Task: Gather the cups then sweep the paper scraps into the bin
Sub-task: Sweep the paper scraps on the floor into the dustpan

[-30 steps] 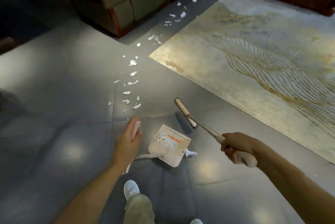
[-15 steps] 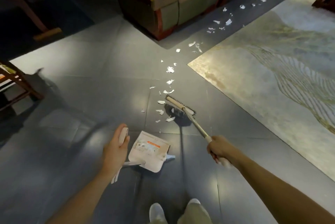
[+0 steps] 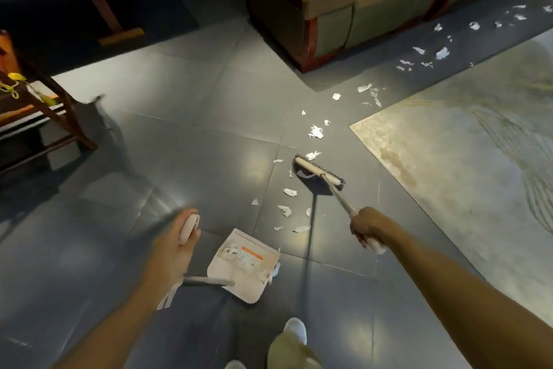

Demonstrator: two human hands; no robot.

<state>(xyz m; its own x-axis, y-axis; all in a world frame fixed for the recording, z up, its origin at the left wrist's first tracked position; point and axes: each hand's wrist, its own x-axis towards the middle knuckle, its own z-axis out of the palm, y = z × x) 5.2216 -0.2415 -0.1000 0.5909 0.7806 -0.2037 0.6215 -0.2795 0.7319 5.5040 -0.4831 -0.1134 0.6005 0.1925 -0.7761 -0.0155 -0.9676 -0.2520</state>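
Torn white paper scraps (image 3: 315, 131) strewn in a loose trail across the grey floor (image 3: 209, 159) tiles; broom (image 3: 318, 172) head set down among them; white dustpan (image 3: 245, 264) close by, scraps at its edge.

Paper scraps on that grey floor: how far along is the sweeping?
Barely begun. A few white bits lie in the white plastic dustpan, held by the left hand. The right hand grips the cream long-handled broom, bristles among the nearest white paper scraps. Remaining: the trail beside the green sofa. No cups or bin visible.
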